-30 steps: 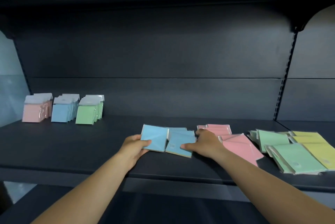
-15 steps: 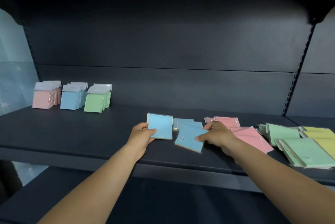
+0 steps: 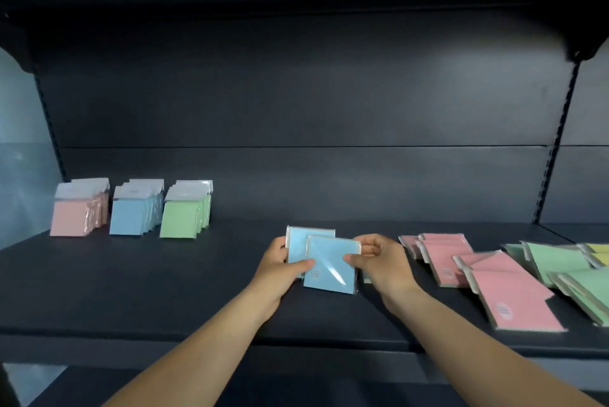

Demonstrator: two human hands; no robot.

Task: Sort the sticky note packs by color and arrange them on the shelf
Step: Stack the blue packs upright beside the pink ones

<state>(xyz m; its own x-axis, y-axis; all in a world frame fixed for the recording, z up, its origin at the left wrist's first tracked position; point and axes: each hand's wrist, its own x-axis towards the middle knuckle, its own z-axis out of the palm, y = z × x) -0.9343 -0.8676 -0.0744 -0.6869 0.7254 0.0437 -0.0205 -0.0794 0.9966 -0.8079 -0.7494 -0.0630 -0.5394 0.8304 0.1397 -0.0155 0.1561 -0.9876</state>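
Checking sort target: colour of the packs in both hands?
Light blue packs, seen in the head view.

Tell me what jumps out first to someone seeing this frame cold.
Centre front of the dark shelf, the left hand and right hand hold two overlapping blue sticky note packs between them. At far left, upright rows stand sorted side by side: pink row, blue row, green row. To the right lie loose flat pink packs, then green packs, with yellow at the edge.
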